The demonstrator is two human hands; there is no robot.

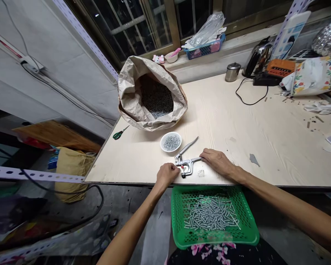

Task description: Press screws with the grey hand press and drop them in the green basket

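A pair of silver hand-press pliers [190, 167] lies on the table near its front edge, handles spread apart, with a coil spring and a small red part at the jaw. My right hand [219, 162] is closed on the end of the lower handle. Beside the jaw, my left hand [167, 173] has its fingers pinched together; whatever they hold is hidden. Just behind the pliers stands a white bowl [171, 142] of small shiny metal pieces. Below the table edge, a green basket [179, 235] holds many short metal cylinders.
A large open paper sack [128, 92] of dark metal pieces stands at the back left. Green-handled scissors [118, 135] lie left of it. Toward the back right are a metal canister [232, 71], a kettle [256, 59] and an orange box [280, 68]. A grey scrap [254, 159] lies at right.
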